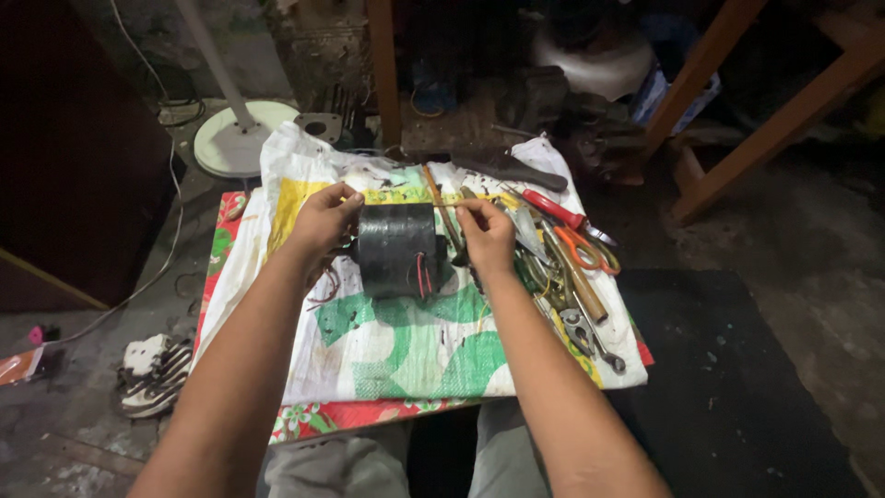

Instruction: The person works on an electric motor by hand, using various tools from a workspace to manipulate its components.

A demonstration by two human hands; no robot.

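Fingers of both hands pinch thin stick (406,203) | black cylindrical motor (398,249) beneath; woven sack (406,341)

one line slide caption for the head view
Both hands flank a black cylindrical motor on a printed woven sack.

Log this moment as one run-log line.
left hand: touching black motor | right hand: pinching thin rod | hand tools: right, on sack

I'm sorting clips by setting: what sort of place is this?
Probably a small repair workshop: hand tools lie on a sack-covered low table, both hands work at a black motor, bare concrete floor around.
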